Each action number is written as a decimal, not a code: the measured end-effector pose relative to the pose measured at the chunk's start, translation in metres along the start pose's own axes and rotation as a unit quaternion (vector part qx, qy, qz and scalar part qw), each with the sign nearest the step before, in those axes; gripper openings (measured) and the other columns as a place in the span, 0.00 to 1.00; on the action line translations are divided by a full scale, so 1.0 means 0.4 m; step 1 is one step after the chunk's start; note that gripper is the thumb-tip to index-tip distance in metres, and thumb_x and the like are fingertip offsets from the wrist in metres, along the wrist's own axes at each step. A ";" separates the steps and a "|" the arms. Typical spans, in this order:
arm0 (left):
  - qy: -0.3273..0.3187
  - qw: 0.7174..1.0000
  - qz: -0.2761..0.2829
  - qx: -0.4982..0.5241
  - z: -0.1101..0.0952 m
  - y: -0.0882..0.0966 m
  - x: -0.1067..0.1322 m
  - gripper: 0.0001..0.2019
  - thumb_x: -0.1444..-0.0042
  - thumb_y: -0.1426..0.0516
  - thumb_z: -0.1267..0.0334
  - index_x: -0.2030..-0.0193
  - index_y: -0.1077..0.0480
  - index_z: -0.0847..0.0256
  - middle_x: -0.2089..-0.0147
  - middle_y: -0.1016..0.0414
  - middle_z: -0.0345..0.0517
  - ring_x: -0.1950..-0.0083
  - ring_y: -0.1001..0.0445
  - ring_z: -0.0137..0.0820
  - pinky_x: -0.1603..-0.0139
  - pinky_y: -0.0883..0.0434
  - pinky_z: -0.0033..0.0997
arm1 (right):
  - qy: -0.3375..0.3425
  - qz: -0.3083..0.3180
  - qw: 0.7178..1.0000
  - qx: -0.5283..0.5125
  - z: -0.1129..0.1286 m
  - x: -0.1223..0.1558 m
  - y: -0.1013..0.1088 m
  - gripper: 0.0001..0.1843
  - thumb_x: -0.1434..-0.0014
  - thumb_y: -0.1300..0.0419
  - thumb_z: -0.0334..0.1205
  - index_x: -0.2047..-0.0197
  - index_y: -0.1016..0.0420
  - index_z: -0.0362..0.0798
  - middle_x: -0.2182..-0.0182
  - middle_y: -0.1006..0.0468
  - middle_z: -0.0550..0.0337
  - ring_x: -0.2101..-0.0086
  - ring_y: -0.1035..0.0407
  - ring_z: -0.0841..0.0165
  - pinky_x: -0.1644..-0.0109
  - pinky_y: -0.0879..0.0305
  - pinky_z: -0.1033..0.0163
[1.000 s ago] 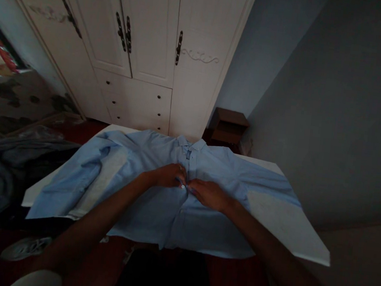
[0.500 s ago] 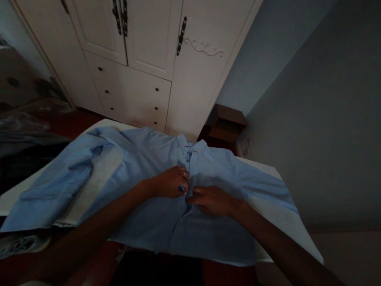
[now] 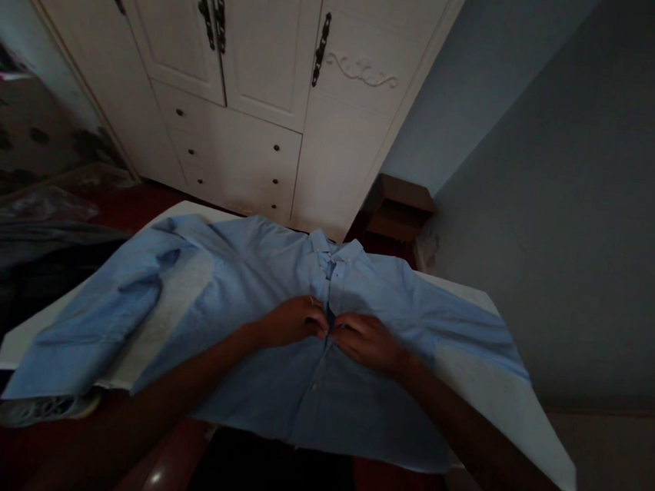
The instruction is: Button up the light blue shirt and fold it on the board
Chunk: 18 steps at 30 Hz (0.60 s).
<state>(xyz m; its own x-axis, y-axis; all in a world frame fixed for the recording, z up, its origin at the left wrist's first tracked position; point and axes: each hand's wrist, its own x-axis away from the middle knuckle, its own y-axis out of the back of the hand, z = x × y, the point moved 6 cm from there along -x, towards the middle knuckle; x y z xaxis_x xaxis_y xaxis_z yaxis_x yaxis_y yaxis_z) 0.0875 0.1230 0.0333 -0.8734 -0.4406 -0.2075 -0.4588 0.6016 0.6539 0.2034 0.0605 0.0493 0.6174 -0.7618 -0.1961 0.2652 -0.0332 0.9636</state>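
Observation:
A light blue button-up shirt (image 3: 247, 361) lies flat, front up, on a white table (image 3: 498, 393), collar at the far side. My left hand (image 3: 294, 321) and my right hand (image 3: 365, 340) meet at the shirt's button strip near its chest. Both hands have their fingers curled and pinch the fabric edges together at a button. A ring shows on my left hand. The shirt's left sleeve is folded over near the table's left edge.
A cream wardrobe (image 3: 274, 78) with dark handles and small drawers stands behind the table. A brown wooden nightstand (image 3: 397, 214) sits in the corner by the grey wall. Dark clothing (image 3: 7, 261) is heaped at the left. A shoe (image 3: 45, 407) lies on the red floor.
The camera has shifted slightly. Both hands stay at the button strip, having moved a little along it while keeping their pinch on the fabric.

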 end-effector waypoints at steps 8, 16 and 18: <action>0.051 0.992 -0.105 0.051 0.009 -0.012 0.027 0.04 0.46 0.37 0.70 0.68 0.21 0.59 0.69 0.21 0.40 0.61 0.26 0.28 0.56 0.32 0.27 | 0.074 -0.209 0.974 0.036 0.016 0.044 -0.004 0.07 0.37 0.44 0.32 0.62 0.24 0.47 0.66 0.21 0.55 0.69 0.27 0.71 0.65 0.31 0.67; -0.001 0.990 -0.136 0.033 0.008 -0.021 0.027 0.07 0.44 0.39 0.71 0.68 0.21 0.57 0.69 0.20 0.40 0.63 0.26 0.27 0.56 0.31 0.28 | 0.070 -0.250 0.966 0.015 0.008 0.052 -0.013 0.09 0.38 0.43 0.29 0.59 0.24 0.48 0.64 0.20 0.56 0.66 0.26 0.71 0.63 0.29 0.67; 0.001 0.990 -0.137 0.042 0.012 -0.024 0.025 0.08 0.44 0.40 0.72 0.68 0.21 0.56 0.69 0.20 0.39 0.63 0.26 0.27 0.56 0.31 0.27 | 0.070 -0.258 0.964 0.017 0.011 0.053 -0.008 0.09 0.39 0.42 0.29 0.58 0.24 0.48 0.63 0.20 0.55 0.65 0.25 0.70 0.62 0.29 0.67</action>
<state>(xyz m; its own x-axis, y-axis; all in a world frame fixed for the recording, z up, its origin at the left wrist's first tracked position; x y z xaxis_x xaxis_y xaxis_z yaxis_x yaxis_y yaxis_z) 0.0824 0.1162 0.0214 -0.7138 -0.5961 -0.3675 -0.6907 0.5124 0.5103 0.2124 0.0414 0.0430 0.5041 -0.5444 -0.6705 0.5407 -0.4064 0.7365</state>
